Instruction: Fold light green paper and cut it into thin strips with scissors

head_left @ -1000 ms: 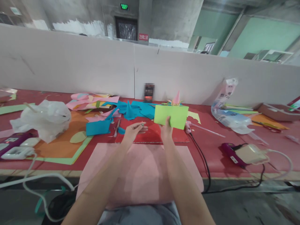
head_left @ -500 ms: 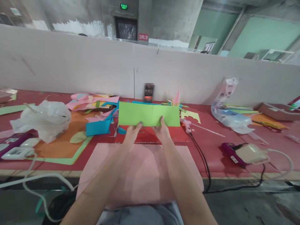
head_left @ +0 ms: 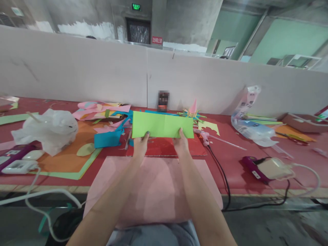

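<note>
A bright green sheet of paper [head_left: 162, 124] with a crease down its middle is held up over the table. My left hand [head_left: 140, 143] grips its lower edge left of the crease, thumb in front and the other fingers mostly hidden behind. On the right part of the same edge, my right hand [head_left: 181, 142] pinches the paper in the same way. Beneath the hands lies a glossy red board [head_left: 161, 150]. Closer to me, a pink sheet [head_left: 153, 191] overhangs the table's front edge.
To the right are a pink glue gun [head_left: 205, 137] with a black cord and a purple power strip [head_left: 256, 171]. A white plastic bag [head_left: 51, 130] and blue paper [head_left: 107, 139] lie at left. Behind stands a pink paper cone [head_left: 193, 107] near a pale partition [head_left: 102, 71].
My hands have moved apart along the lower edge of the green paper. The paper now spans a narrower width and its middle crease shows more plainly.
</note>
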Motion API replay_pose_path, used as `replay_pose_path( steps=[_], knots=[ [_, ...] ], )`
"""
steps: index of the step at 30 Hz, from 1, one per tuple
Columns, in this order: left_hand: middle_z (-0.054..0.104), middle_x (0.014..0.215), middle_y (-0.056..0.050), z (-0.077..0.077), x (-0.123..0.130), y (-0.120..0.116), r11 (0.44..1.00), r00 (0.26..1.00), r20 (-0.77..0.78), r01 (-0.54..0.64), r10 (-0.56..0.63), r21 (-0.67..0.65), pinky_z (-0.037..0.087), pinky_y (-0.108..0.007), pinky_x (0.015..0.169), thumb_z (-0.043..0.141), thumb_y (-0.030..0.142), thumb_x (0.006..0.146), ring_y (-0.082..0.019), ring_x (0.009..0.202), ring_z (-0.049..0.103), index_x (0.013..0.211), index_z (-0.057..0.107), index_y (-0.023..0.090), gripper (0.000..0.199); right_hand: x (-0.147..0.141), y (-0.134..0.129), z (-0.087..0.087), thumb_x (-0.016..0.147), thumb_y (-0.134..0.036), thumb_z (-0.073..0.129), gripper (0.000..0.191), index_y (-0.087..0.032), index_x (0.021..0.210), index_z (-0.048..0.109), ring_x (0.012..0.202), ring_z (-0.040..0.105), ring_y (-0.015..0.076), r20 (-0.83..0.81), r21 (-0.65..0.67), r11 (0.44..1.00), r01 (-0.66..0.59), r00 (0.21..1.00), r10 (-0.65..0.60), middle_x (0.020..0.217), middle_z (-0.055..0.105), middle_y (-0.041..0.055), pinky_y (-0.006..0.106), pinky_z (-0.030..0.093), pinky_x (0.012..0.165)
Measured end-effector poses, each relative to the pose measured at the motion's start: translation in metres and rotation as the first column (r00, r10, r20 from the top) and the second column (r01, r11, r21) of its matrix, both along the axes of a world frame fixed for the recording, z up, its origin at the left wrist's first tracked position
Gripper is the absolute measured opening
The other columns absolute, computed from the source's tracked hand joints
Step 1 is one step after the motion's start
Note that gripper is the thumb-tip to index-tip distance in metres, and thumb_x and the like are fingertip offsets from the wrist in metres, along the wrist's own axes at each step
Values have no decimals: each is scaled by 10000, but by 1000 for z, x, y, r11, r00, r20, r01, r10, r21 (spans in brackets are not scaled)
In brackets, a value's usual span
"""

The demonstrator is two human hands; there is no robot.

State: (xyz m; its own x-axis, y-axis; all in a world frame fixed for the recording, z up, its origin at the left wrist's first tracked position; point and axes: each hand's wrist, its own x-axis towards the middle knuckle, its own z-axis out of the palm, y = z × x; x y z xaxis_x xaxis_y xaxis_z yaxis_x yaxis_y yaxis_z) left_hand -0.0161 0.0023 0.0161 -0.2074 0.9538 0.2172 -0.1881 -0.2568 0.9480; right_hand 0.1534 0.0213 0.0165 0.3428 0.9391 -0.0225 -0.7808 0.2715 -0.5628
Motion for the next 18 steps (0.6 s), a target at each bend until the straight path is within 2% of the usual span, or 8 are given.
replay_pose_path(
  steps=[3,8,13,18],
  knots=[
    [610,1063,-129,1,-1,-1,1000,1000,-8,18,-18,11,551,-306,552,544,428,741,-211,690,660,1121,516,142,476,10,4,-3,734,-246,608,273,-219,1003,575,948,592,109,-42,-3,996,85,996,-85,1021,644,-7,276,503,814],
    [606,1069,-131,3,0,-3,999,999,-4,42,-42,-11,539,-297,547,499,431,770,-218,714,661,1116,506,149,446,21,12,-12,762,-303,568,261,-219,1009,559,975,584,116,-18,0,987,158,987,-158,1083,621,1,304,487,845],
    [627,1019,-134,7,-1,-5,998,999,27,39,-38,-48,530,-275,580,452,429,796,-223,816,649,1114,498,136,434,27,14,-15,749,-306,547,240,-193,957,585,982,587,144,60,11,978,207,976,-207,1094,618,30,307,487,845],
    [654,907,-108,5,-2,-3,998,999,-5,35,-35,-53,525,-283,576,433,451,796,-214,758,656,1073,513,124,436,30,11,-16,664,-296,627,292,-195,936,595,933,607,153,149,-74,942,329,937,-315,1038,642,28,291,517,778]
  ],
)
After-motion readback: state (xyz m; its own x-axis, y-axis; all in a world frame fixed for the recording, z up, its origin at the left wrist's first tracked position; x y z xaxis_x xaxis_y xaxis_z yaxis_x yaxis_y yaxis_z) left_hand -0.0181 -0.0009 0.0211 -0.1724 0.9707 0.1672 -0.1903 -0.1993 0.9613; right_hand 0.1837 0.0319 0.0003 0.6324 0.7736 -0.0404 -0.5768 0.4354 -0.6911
